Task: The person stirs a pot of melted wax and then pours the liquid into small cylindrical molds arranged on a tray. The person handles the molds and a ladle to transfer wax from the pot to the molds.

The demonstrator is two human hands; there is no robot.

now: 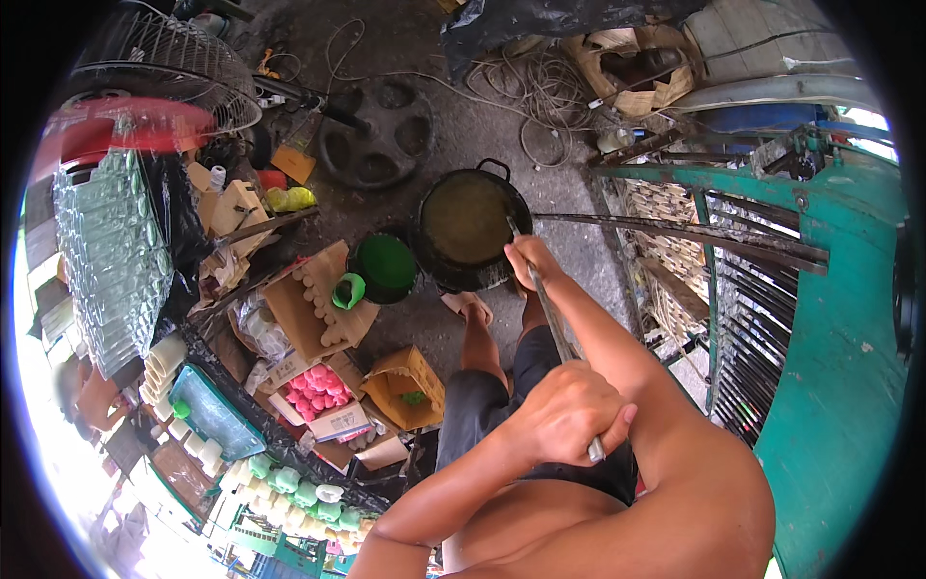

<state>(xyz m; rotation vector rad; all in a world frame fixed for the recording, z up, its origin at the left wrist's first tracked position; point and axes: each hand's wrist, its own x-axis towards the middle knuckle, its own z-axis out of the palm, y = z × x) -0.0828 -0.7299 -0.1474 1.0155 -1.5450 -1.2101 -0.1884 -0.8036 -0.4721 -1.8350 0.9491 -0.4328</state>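
Note:
A long metal rod (551, 311) slants down in front of me, its lower end in the murky brownish liquid (466, 217) of a black pot (463, 276). My left hand (575, 412) is wrapped around the rod near its top end, in front of my waist. Lower down, my right hand (534, 262) grips the same rod just above the pot's rim. The pot stands on the floor by my feet and has a loop handle on its far side. Beside it is a dark bucket (388, 295) holding green liquid (387, 259).
A green pitcher (349, 291) rests between the bucket and a cardboard box (296, 318). Pink pieces (318, 391) fill another box. Green machinery (839, 304) stands at right, with a metal bar (680, 231) reaching toward the pot. A round dark base (376, 134) and coiled cable (542, 94) lie beyond.

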